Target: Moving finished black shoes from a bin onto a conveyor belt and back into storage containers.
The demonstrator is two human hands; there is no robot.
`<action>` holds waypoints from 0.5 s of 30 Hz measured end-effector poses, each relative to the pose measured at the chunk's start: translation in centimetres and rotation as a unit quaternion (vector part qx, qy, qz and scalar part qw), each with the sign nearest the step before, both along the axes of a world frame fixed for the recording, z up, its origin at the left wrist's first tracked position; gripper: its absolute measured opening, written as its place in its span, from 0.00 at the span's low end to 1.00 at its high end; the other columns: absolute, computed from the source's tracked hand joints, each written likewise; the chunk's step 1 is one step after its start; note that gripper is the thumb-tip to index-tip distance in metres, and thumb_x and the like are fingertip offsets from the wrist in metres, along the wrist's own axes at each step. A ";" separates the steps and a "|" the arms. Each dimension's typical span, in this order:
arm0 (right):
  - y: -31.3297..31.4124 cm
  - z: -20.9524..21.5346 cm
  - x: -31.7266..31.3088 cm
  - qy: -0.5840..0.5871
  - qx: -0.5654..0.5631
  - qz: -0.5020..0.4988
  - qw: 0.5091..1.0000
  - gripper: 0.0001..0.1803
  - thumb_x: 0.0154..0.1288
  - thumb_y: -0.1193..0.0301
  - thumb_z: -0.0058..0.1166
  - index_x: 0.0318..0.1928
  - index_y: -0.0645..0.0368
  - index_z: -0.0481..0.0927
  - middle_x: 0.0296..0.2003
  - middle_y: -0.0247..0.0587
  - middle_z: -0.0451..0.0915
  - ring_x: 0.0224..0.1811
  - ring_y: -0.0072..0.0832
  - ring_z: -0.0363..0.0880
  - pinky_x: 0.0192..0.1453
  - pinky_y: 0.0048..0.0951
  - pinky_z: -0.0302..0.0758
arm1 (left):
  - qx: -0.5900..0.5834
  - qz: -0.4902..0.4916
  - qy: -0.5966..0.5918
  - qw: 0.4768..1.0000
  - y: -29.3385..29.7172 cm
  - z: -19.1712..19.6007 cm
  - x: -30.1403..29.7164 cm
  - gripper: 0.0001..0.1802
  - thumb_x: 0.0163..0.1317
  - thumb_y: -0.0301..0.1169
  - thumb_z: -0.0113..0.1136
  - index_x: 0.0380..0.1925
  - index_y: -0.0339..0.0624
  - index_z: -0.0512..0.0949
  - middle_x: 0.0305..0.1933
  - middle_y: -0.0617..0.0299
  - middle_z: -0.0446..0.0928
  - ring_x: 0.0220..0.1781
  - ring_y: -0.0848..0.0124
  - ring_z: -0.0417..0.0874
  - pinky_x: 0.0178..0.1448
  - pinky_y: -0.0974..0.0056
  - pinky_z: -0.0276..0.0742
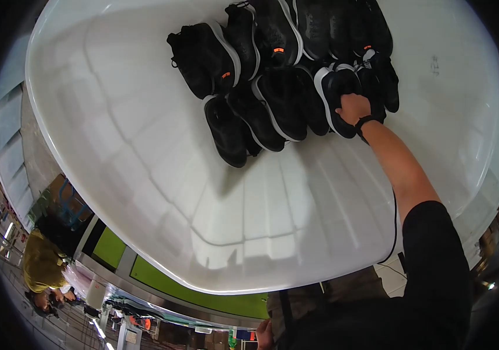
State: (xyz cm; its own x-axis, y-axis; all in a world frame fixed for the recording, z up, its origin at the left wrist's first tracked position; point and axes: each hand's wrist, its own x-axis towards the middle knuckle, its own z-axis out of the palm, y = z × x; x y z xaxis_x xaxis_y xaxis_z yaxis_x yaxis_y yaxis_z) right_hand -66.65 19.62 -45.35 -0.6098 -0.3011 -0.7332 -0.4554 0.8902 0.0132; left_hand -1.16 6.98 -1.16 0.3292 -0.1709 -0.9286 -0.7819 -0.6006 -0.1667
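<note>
Several black shoes with white soles lie in two rows inside a large white basin [144,169]. My right hand [354,109], a dark band at its wrist, is closed on a black shoe [332,96] at the right part of the nearer row. Its fingertips are hidden against the shoe. At the left end of that row a black shoe [226,134] lies tilted. Some shoes in the far row, such as one black shoe [276,35], carry a small orange tag. Only a bit of my left hand [264,333] shows low beside my body, its fingers not readable.
The basin's raised rim [214,290] curves close in front of me. A black cord [395,227] hangs over its near right side. Beyond the rim at lower left lies a green-topped bench [162,274]. Another person [42,262] in a yellowish top is farther left.
</note>
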 end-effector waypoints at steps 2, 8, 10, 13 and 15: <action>-0.9 -0.4 1.2 0.002 0.016 -0.011 1.000 0.12 0.60 0.62 0.63 0.39 0.56 0.85 0.40 0.49 0.85 0.46 0.45 0.85 0.50 0.43 0.81 | -0.018 -0.028 -0.027 0.999 0.6 0.3 1.7 0.21 0.70 0.43 0.57 0.56 0.42 0.77 0.26 0.71 0.68 0.24 0.79 0.64 0.25 0.70 0.60; -0.5 -6.5 4.0 0.044 0.034 -0.068 0.996 0.10 0.59 0.72 0.55 0.38 0.58 0.87 0.39 0.52 0.86 0.45 0.47 0.86 0.49 0.43 0.82 | -0.029 0.010 -0.073 0.997 2.0 -1.1 4.6 0.25 0.71 0.48 0.55 0.61 0.46 0.75 0.27 0.69 0.69 0.23 0.77 0.66 0.21 0.67 0.58; -1.4 -7.6 4.0 0.066 0.017 -0.085 0.994 0.10 0.58 0.73 0.54 0.38 0.58 0.87 0.40 0.52 0.86 0.45 0.47 0.86 0.49 0.43 0.82 | -0.129 -0.175 0.038 0.975 2.2 -1.2 8.8 0.24 0.71 0.47 0.55 0.60 0.46 0.76 0.23 0.68 0.66 0.19 0.78 0.62 0.19 0.67 0.54; 0.5 -5.7 3.8 0.054 -0.002 -0.093 0.994 0.11 0.60 0.72 0.56 0.42 0.59 0.84 0.39 0.52 0.85 0.45 0.48 0.85 0.50 0.45 0.81 | -0.013 -0.167 0.022 0.986 0.3 -1.1 4.2 0.23 0.70 0.46 0.55 0.59 0.45 0.77 0.21 0.67 0.66 0.19 0.78 0.62 0.20 0.68 0.56; 0.1 -3.4 3.3 0.016 -0.032 -0.130 0.991 0.20 0.62 0.67 0.60 0.54 0.57 0.76 0.44 0.53 0.83 0.51 0.49 0.82 0.56 0.47 0.79 | 0.015 -0.165 -0.008 0.986 0.2 -1.0 3.7 0.23 0.70 0.46 0.55 0.58 0.45 0.77 0.21 0.67 0.66 0.19 0.78 0.62 0.21 0.68 0.57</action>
State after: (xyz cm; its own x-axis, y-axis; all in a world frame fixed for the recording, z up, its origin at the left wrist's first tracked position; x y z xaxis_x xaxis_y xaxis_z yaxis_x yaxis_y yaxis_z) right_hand -63.34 19.77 -48.77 -0.6947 -0.1760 -0.6975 -0.2115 0.9767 -0.0358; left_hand 2.52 7.15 -2.18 0.2748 -0.2433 -0.9302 -0.9312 -0.3085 -0.1944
